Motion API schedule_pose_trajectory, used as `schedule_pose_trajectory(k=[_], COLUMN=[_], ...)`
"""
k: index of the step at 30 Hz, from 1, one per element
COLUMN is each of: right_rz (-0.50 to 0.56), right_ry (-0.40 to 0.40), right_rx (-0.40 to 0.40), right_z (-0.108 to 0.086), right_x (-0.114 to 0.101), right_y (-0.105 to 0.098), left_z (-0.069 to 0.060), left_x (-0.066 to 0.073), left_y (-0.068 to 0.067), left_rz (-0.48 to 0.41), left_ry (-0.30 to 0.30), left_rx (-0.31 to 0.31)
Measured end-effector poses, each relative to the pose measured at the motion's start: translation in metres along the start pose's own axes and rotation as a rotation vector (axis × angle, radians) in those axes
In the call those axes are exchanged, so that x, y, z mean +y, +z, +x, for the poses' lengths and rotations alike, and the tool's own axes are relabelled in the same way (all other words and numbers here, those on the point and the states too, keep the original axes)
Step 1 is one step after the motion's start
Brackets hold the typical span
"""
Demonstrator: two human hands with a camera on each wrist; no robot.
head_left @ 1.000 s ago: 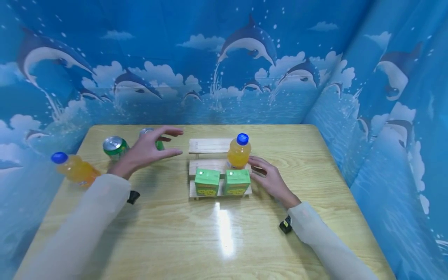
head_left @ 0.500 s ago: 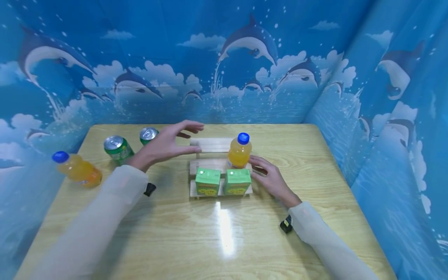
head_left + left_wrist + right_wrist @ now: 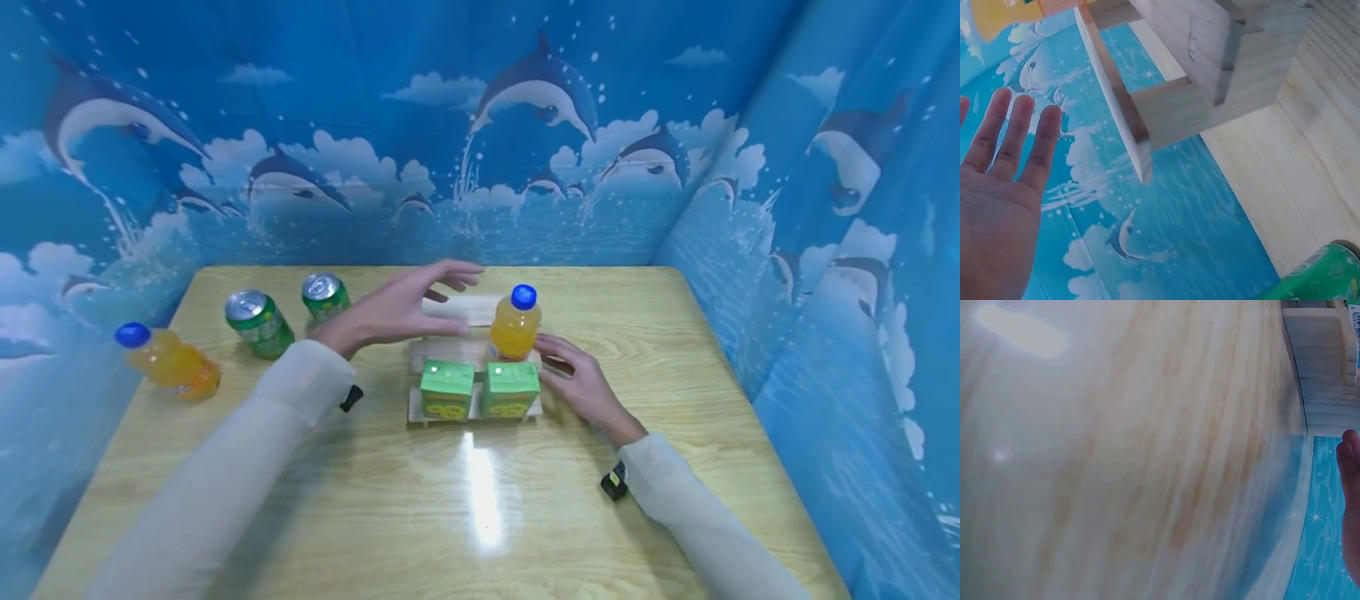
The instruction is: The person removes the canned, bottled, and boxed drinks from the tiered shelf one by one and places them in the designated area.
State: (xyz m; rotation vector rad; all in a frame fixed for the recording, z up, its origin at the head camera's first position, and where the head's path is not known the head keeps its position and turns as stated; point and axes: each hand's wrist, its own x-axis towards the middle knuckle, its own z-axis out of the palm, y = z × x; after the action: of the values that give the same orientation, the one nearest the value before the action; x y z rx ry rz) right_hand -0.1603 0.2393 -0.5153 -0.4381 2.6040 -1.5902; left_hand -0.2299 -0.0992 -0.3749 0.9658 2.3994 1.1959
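A small three-step wooden rack (image 3: 437, 357) stands mid-table. Upright on its middle step, toward the right end, is a bottle of orange drink (image 3: 515, 327) with a blue cap. Two green juice boxes (image 3: 447, 392) sit side by side on the front step. My left hand (image 3: 401, 308) hovers over the rack's left part, holding nothing, thumb and fingers spread apart. In the left wrist view its fingers (image 3: 1039, 147) look straight. My right hand (image 3: 581, 382) is at the rack's right end, fingers loosely bent; whether the fingertips touch the rack or bottle, I cannot tell.
On the left of the table (image 3: 480, 500) stand two green drink cans (image 3: 262, 327), partly behind my left forearm. Farther left is another orange drink bottle (image 3: 176, 367) with a blue cap. A dolphin-print curtain (image 3: 480, 200) borders the table's back and sides.
My left hand has travelled right, from beside the cans to over the rack, uncovering the farther can. The right hand, the bottles and the juice boxes have stayed where they were.
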Motion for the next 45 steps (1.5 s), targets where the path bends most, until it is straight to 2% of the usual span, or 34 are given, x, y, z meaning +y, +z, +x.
schedule_pose_trajectory(k=[9,19,25,31,45], right_rz=[-0.006,0.014,0.029,0.028,0.044], right_ry=[0.003,0.008,-0.007,-0.012,-0.024], right_rx=[0.002,0.002,-0.002,0.003,-0.001], right_z=[0.0,0.0,0.001,0.001,0.001], right_x=[-0.001,0.001,0.002,0.003,0.001], right_y=[0.0,-0.002,-0.003,-0.002,0.0], left_z=[0.013,0.025,0.032,0.038,0.044], left_x=[0.013,0.024,0.027,0.028,0.03], left_y=[0.005,0.011,0.015,0.019,0.025], left_rz=[0.016,-0.023,-0.031,-0.045,-0.044], left_ry=[0.022,0.055,0.069,0.051,0.023], left_rx=[-0.063,-0.156,-0.187,-0.209,-0.249])
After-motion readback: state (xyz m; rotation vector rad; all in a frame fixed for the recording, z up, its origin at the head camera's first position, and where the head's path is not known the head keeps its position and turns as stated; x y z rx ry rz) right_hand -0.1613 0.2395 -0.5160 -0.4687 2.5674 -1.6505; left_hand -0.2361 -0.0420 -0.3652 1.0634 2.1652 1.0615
